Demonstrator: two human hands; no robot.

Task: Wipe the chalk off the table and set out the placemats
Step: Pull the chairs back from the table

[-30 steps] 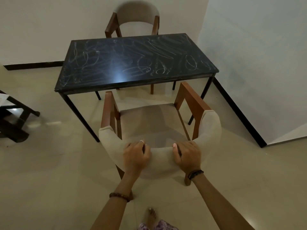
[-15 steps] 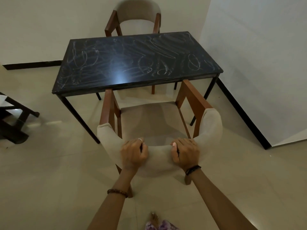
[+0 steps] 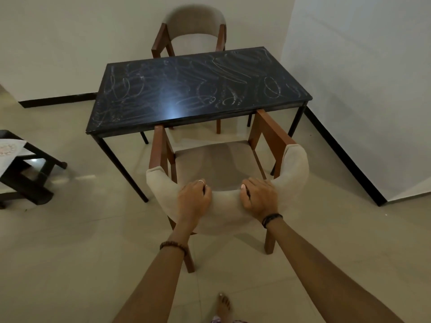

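A black table (image 3: 198, 94) stands ahead, its top covered in white chalk scribbles. In front of it is a wooden chair (image 3: 224, 164) with a beige padded back, its front tucked just under the table's near edge. My left hand (image 3: 193, 201) grips the top of the chair back left of centre. My right hand (image 3: 258, 197) grips it right of centre. Both hands have their fingers curled over the padding. No cloth is in view.
A second chair (image 3: 193, 26) stands behind the table against the wall. A low dark stand (image 3: 30, 169) at the left edge carries a pale patterned mat (image 3: 9, 148). A white wall with a black skirting runs along the right. My bare foot (image 3: 224, 306) shows at the bottom.
The chair has slid forward toward the table with both hands on its back, so its front arms now reach the table's edge.
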